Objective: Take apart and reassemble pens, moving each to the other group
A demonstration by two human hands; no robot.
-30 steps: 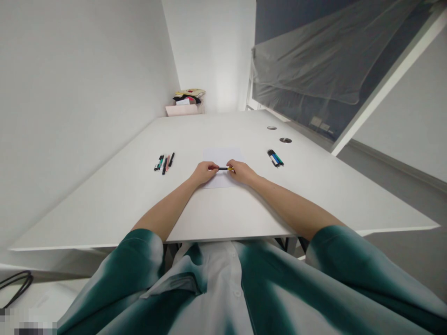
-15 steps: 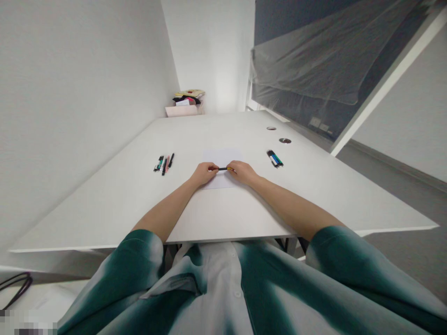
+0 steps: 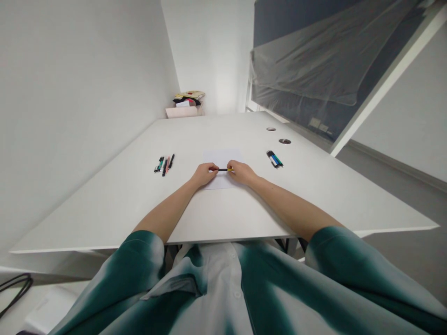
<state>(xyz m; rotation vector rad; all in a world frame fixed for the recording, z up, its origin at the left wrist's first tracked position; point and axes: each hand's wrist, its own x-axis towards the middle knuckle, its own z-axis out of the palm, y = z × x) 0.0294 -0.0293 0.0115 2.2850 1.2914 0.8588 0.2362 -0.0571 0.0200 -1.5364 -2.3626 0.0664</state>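
A thin black pen [image 3: 222, 170] with a yellow part at its right end lies level between my two hands. My left hand [image 3: 205, 174] pinches its left end, and my right hand [image 3: 240, 171] has its fingers closed around the yellow end. Both hands are low over a white sheet of paper [image 3: 220, 182] on the white table. The ends of the pen are partly covered by my fingers.
To the left lies a loose row of several pens [image 3: 165, 165], black, pink and green. A tight bunch of pens [image 3: 274, 159] lies to the right. Farther back are two round metal-rimmed fittings [image 3: 285, 141] in the table [image 3: 223, 218], and a box [image 3: 182, 111] piled with items.
Slightly more of the pen's yellow end shows by my right fingers. Both hands have otherwise kept their place, still on the pen.
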